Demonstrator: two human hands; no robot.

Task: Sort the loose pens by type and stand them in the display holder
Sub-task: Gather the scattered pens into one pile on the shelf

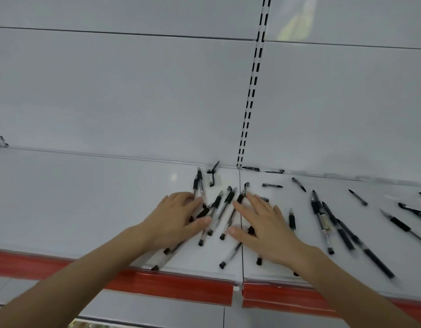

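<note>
Head view, looking down at the counter-like shelf: the left hand (178,218) lies flat with fingers straight and spread, grasping nothing, its palm and thumb pressing on a few clear-barrelled pens that stick out from under it toward the front edge. The right hand (266,224) mirrors it just beside, also released and flat, its fingers resting over other pens. Between the two hands sits a loose fan of pens (229,197), tips pointing away from the person. To me the flat palms look meant to rake or herd that bunch together, not to pick any single one. Further to the right more pens (321,221) lie scattered well apart, and near the back there are small black pieces (212,179), caps or clips, I cannot tell which. Everything rests on a white shelf (86,197) whose left half is bare, so there is room to sweep that way. The front lip carries a red strip (169,284), and a couple of pen ends reach close to it; a careless push could roll them off. Behind, the back panel (133,102) and the slotted upright (253,91) close the far side. A display holder is nowhere in sight, so no pen stands sorted yet.
</note>
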